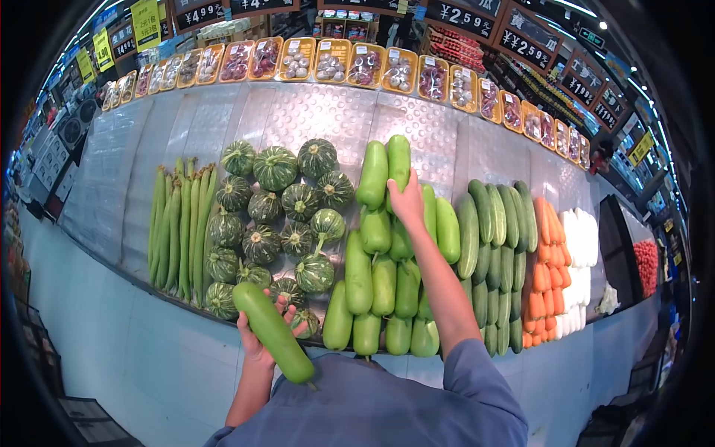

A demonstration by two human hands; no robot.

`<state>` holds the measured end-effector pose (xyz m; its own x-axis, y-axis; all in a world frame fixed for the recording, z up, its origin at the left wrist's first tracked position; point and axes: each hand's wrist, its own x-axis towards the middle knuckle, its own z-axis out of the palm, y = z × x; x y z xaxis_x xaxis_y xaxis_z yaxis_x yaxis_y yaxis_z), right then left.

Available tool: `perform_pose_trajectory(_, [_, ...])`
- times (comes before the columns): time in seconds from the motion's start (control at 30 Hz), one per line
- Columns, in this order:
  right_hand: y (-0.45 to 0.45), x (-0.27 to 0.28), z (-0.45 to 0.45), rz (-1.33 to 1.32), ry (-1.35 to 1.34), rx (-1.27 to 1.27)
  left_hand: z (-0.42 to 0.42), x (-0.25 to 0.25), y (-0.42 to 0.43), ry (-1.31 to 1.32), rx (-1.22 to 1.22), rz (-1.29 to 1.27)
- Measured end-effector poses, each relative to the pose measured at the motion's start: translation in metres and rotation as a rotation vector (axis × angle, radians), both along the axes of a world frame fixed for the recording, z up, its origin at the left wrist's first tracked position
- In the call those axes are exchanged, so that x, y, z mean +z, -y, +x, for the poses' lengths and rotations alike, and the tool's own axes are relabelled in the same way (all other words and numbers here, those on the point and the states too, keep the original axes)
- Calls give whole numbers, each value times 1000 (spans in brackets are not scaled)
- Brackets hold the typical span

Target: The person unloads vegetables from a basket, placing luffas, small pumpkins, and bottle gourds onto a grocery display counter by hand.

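My left hand (261, 344) holds a long, smooth, light-green bottle gourd (274, 332) at a slant in front of my body, its stem end pointing down to the right. With my arm stretched forward, my right hand (405, 200) is closed around the near end of another bottle gourd (399, 158) at the far end of the gourd pile. Beside that one lies a further gourd (372, 176). Several more gourds (358, 272) are stacked in rows between my right hand and my body, partly hidden by my right forearm.
Striped green pumpkins (275, 167) and long loofah-like vegetables (182, 231) lie to the left. Cucumbers (484, 223), carrots (547, 261) and white radishes (579, 238) line the right. Wrapped trays (331, 63) edge the back of the metal display table (298, 112), below hanging price signs (465, 15).
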<state>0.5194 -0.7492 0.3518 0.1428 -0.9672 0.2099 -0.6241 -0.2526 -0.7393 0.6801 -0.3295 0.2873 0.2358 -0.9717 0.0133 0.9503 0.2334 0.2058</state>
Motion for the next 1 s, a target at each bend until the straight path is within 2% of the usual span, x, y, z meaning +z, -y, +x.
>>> perform_pose_trajectory(0.13, [5, -11, 4, 27, 20, -4, -2, 4, -7, -58, 52, 47])
perform_pose_trajectory(0.2, [13, -19, 5, 14, -91, -45, -4, 3, -8, -58, 58, 44])
perform_pose_trajectory(0.33, [26, -28, -5, 69, -125, -21, -4, 0, -6, -74, 41, 38])
perform_pose_trajectory(0.43, [31, -37, -14, 84, -80, -11, -8, 4, -2, -106, 23, 44])
perform_pose_trajectory(0.5, [24, -38, -20, 57, 97, 41, -9, 4, 3, -91, 22, 65])
perform_pose_trajectory(0.6, [15, -30, -22, 68, 154, 111, -9, 1, 6, -75, 0, 78])
perform_pose_trajectory(0.63, [12, -30, -19, 65, 159, 104, -9, 2, 9, -82, -20, 69])
perform_pose_trajectory(0.7, [9, -42, -13, -105, 152, 61, -9, 3, 12, -68, -34, 72])
perform_pose_trajectory(0.8, [9, -52, -12, -166, 239, 99, -10, 5, 15, -52, -53, 76])
perform_pose_trajectory(1.0, [14, -52, -18, -125, 217, 150, -7, 7, 16, -68, -64, 106])
